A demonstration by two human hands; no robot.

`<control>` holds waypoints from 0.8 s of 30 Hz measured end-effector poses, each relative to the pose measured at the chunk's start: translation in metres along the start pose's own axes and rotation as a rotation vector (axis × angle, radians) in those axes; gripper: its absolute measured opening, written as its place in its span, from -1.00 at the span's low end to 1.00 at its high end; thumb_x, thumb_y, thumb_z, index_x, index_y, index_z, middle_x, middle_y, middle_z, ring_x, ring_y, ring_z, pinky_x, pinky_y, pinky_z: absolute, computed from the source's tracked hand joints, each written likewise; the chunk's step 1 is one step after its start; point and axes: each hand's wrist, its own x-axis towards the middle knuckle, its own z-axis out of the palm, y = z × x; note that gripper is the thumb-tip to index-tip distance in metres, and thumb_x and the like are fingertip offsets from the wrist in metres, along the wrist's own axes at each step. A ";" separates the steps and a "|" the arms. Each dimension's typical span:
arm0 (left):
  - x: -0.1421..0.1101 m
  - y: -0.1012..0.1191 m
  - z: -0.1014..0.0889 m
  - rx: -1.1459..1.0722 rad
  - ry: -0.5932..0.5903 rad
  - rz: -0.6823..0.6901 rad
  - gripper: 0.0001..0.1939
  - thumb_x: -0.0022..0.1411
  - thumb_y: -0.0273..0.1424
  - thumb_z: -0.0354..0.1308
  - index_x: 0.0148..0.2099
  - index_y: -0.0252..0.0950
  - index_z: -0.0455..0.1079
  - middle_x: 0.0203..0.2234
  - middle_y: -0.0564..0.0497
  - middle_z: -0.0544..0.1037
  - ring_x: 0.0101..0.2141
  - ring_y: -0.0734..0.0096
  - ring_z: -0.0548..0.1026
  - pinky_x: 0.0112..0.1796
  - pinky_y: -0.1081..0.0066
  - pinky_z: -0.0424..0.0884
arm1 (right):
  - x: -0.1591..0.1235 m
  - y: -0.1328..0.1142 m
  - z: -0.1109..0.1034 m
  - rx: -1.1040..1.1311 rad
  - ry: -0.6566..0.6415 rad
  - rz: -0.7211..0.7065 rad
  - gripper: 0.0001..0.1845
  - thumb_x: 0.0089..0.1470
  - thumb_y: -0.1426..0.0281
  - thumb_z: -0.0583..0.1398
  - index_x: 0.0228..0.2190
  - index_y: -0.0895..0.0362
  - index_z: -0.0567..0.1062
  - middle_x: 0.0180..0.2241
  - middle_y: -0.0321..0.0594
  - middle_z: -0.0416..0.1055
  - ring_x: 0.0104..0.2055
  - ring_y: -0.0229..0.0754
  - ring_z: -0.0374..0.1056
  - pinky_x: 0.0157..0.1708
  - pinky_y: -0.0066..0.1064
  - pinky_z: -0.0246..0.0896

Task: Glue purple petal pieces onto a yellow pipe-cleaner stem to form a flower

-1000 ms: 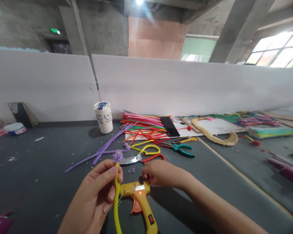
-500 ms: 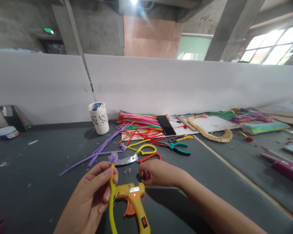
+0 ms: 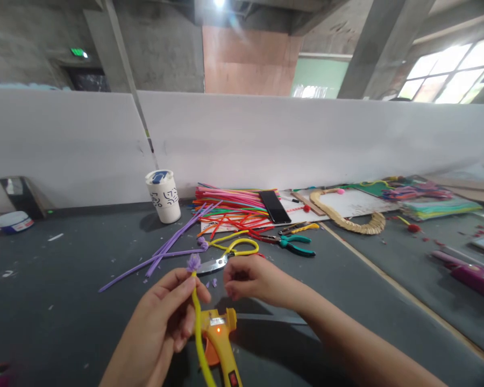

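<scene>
My left hand (image 3: 163,317) pinches a yellow pipe cleaner stem (image 3: 198,322) just below the small purple fuzzy flower (image 3: 193,263) at its upper end. My right hand (image 3: 256,279) is closed with its fingers curled, beside the scissors (image 3: 215,264); it covers most of their red handle. Whether anything sits in those fingers is hidden. Below both hands lies a yellow hot glue gun (image 3: 222,344) with its orange light lit, its front end partly behind the stem and my left hand. Small purple scraps (image 3: 212,283) rest between my hands.
Purple pipe cleaners (image 3: 173,239) lie beyond my left hand, near a white lidded cup (image 3: 164,199). Further back are a bundle of red and pink pipe cleaners (image 3: 234,201), a phone (image 3: 275,207) and green-handled pliers (image 3: 296,244). A purple tool (image 3: 474,277) lies far right.
My left hand has moved slightly right with the flower. My right hand has risen a little from the back of the glue gun toward the scissors. The glue gun appears shifted slightly left and down.
</scene>
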 end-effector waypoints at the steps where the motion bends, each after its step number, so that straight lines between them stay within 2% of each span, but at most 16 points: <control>1: 0.000 -0.002 0.001 0.031 -0.017 0.000 -0.73 -0.09 -0.26 0.46 -0.44 -0.32 0.50 -0.63 0.08 0.55 -0.74 0.69 0.27 -0.77 0.71 0.20 | -0.001 -0.007 -0.001 0.082 0.022 -0.013 -0.90 0.14 0.58 0.17 -0.37 0.17 0.43 -0.50 -0.39 0.39 -0.41 -0.30 0.40 -0.37 -0.48 0.33; 6: 0.001 -0.008 0.003 0.072 -0.054 0.003 -0.71 -0.03 -0.22 0.43 -0.40 -0.34 0.51 -0.65 0.09 0.53 -0.71 0.63 0.35 -0.70 0.65 0.29 | -0.007 -0.039 -0.001 0.382 0.109 -0.090 -0.88 0.10 0.54 0.15 -0.30 0.10 0.34 -0.44 -0.41 0.38 -0.39 -0.32 0.39 -0.30 -0.44 0.34; 11: 0.002 -0.011 0.002 0.126 0.007 0.106 -0.68 -0.08 -0.26 0.46 -0.31 -0.35 0.57 -0.65 0.09 0.55 -0.70 0.57 0.41 -0.68 0.61 0.36 | -0.006 -0.051 0.000 0.480 0.124 -0.112 -0.75 0.02 0.59 0.16 -0.30 0.07 0.25 -0.49 -0.46 0.34 -0.46 -0.33 0.33 -0.40 -0.46 0.27; 17: -0.001 -0.016 0.002 0.164 0.044 0.146 -0.73 -0.14 -0.30 0.50 -0.43 -0.34 0.55 -0.71 0.13 0.52 -0.71 0.56 0.42 -0.68 0.61 0.40 | -0.008 -0.058 0.003 0.363 0.177 -0.097 -0.74 -0.02 0.65 0.14 -0.33 0.09 0.28 -0.48 -0.46 0.33 -0.47 -0.35 0.27 -0.46 -0.50 0.16; 24: -0.002 -0.009 0.004 -0.026 -0.016 0.007 -0.69 -0.20 -0.29 0.53 -0.49 -0.34 0.51 -0.71 0.12 0.52 -0.76 0.66 0.35 -0.76 0.69 0.29 | -0.010 -0.055 0.001 0.147 0.273 -0.228 -0.86 -0.05 0.62 0.21 -0.44 0.16 0.46 -0.46 -0.35 0.38 -0.42 -0.31 0.30 -0.39 -0.51 0.21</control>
